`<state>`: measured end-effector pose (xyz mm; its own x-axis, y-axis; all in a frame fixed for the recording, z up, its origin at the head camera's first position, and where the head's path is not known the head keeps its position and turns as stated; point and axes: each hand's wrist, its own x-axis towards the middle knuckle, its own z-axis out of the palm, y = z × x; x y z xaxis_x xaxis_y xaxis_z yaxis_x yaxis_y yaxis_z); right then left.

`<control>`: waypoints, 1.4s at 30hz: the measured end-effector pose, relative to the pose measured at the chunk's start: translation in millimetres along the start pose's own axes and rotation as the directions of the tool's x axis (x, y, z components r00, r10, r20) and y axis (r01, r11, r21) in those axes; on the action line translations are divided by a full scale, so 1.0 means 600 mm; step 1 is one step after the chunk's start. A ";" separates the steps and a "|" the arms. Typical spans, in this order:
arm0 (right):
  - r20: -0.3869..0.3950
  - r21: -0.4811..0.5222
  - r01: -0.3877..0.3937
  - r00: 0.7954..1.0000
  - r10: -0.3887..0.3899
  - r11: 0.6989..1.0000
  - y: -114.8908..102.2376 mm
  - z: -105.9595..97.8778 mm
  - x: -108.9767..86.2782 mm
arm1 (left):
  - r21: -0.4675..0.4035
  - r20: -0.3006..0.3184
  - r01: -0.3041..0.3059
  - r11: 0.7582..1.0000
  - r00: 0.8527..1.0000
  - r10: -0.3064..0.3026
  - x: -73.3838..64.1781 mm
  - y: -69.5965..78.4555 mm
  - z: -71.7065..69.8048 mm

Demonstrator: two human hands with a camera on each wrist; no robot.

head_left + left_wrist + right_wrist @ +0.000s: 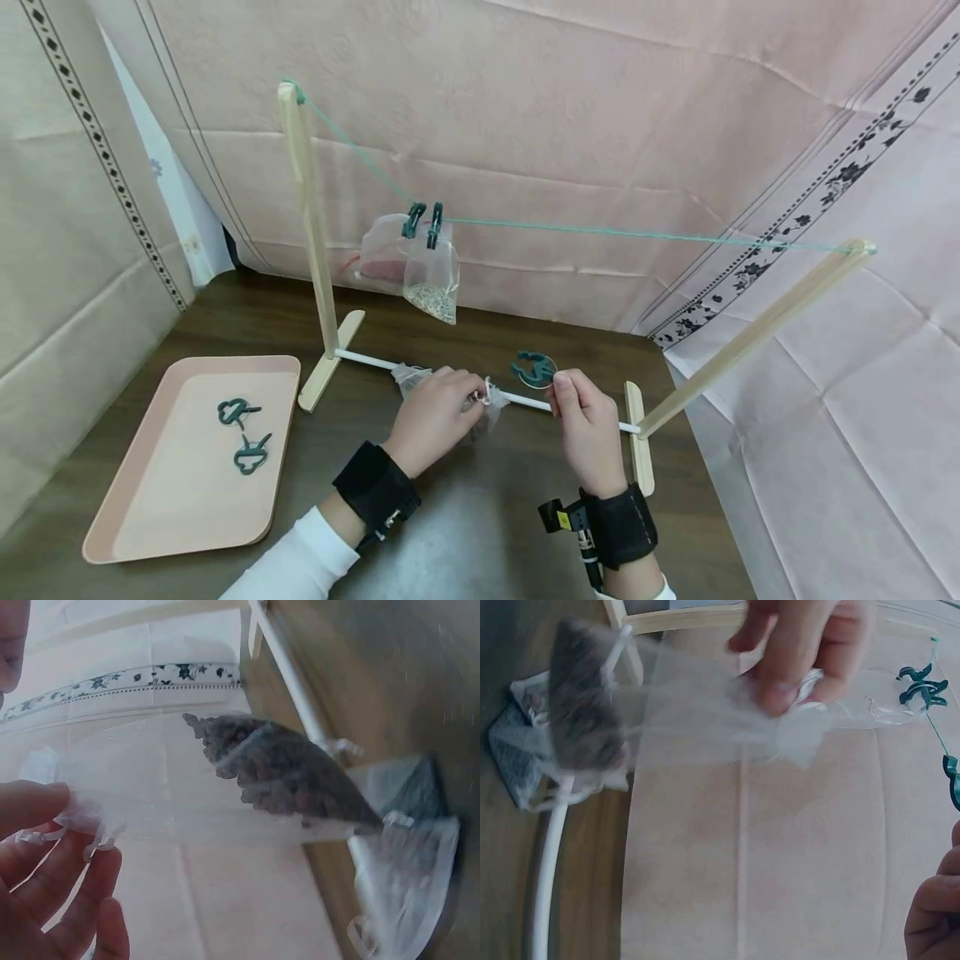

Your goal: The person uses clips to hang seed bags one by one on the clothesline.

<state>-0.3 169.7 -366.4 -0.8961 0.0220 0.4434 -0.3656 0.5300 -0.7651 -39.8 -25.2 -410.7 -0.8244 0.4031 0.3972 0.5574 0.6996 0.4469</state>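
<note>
My left hand [442, 417] pinches the gathered top of a clear plastic bag [277, 769], whose lower end holds dark brown grains. The bag hangs in front of the white rod, mostly hidden by my hand in the head view. Between thumb and fingertips, my right hand [588, 429] holds a teal clothes clip [534, 368], raised just right of the left hand and apart from the bag. On the teal line [570, 228] two dark green clips [434, 225] carry a bag with reddish contents [382, 268] and a bag of pale grains [432, 292].
A pink tray [142, 521] at the left holds two teal clips [251, 454]. Wooden posts [311, 217] at both sides carry the line, joined low down by a white rod [367, 360]. More filled bags [409, 862] lie by the rod. Cloth hangs behind.
</note>
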 end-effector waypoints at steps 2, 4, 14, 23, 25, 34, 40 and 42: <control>0.007 -0.039 0.045 0.999 -0.044 0.998 -0.001 -0.005 0.004 | 0.041 -0.031 -0.034 0.999 0.999 0.035 0.004 0.000 -0.013; 0.023 -0.070 0.081 0.997 -0.079 0.994 -0.005 -0.007 0.010 | 0.076 -0.059 -0.058 0.995 0.996 0.063 0.006 -0.002 -0.029; 0.067 -0.246 0.260 0.965 -0.252 0.934 -0.031 -0.030 0.056 | 0.219 -0.158 -0.164 0.962 0.967 0.201 0.044 0.003 -0.094; 0.119 -0.316 0.341 0.940 -0.320 0.885 -0.050 -0.048 0.085 | 0.301 -0.229 -0.212 0.930 0.930 0.287 0.085 0.017 -0.143; 0.130 -0.326 0.359 0.933 -0.334 0.875 -0.054 -0.050 0.088 | 0.319 -0.226 -0.227 0.920 0.925 0.306 0.091 0.018 -0.154; 0.152 -0.412 0.440 0.897 -0.416 0.798 -0.084 -0.056 0.119 | 0.381 -0.235 -0.274 0.883 0.895 0.379 0.120 0.023 -0.201; 0.182 -0.444 0.506 0.859 -0.479 0.739 -0.106 -0.060 0.150 | 0.389 -0.237 -0.275 0.879 0.893 0.383 0.139 0.025 -0.216; 0.186 -0.454 0.520 0.849 -0.494 0.723 -0.114 -0.061 0.158 | 0.394 -0.229 -0.276 0.877 0.894 0.385 0.146 0.024 -0.218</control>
<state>-51.4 166.4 -255.1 -0.6275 -0.4010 0.6674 -0.6162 0.7797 -0.1110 -91.0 -56.9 -264.5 -0.5003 0.4942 0.7110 0.6779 0.7344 -0.0334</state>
